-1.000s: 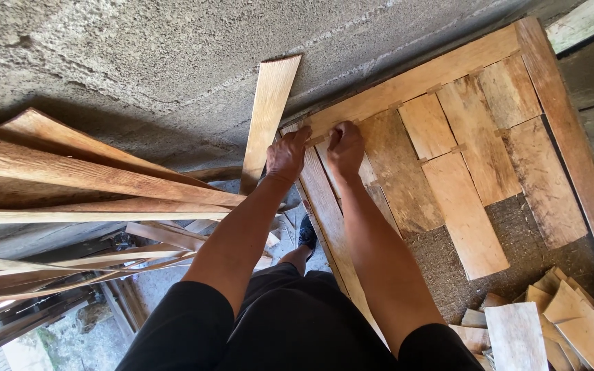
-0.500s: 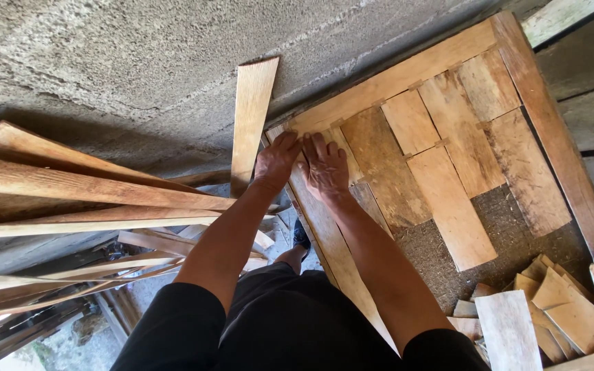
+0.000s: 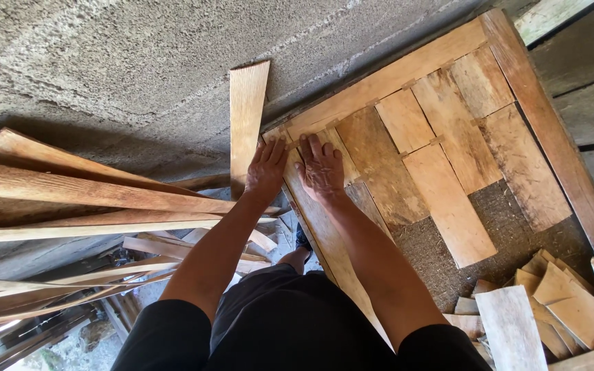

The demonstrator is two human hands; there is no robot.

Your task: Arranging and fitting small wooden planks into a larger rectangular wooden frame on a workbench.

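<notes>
Head view: both hands lie flat on a worn, tan wooden frame [image 3: 407, 69].

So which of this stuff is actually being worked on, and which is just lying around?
In hand:
left hand
right hand
wooden frame
small slat under the right hand

Lying about:
loose board
long planks
pile of offcuts

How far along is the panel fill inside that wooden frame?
Roughly two thirds, judging by area. Done: flat wood pieces cover the upper part of the wooden frame. In hand: left hand and right hand lie flat on the pieces at the frame's corner. Left: a bare fibrous patch shows in the lower part, with loose offcuts piled beside it.
</notes>
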